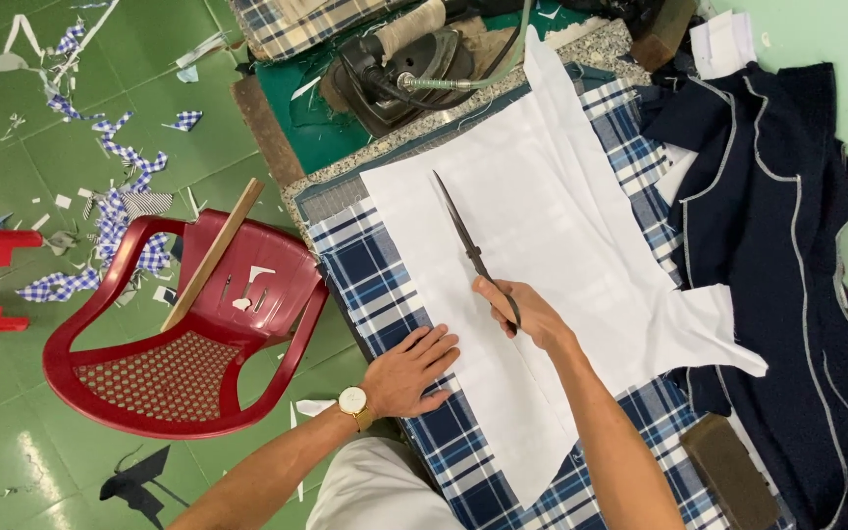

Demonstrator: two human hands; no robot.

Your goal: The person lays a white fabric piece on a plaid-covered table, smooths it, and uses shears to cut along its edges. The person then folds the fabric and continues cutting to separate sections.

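My right hand (525, 312) grips the handles of long dark scissors (463, 236), whose blades lie closed and point away across a large piece of white fabric (542, 216). The white fabric is spread over blue and white plaid cloth (370, 285) on the worktable. My left hand (409, 371), with a wristwatch on the wrist, lies flat, palm down, on the near left edge of the white fabric and the plaid cloth beside it.
A black iron (399, 69) rests on a green pad at the table's far end. Dark navy fabric with white stitching (787, 245) is piled at the right. A red plastic chair (198, 334) with a wooden stick (210, 257) stands left, on a green floor littered with cloth scraps (115, 211). A brown block (733, 471) lies near right.
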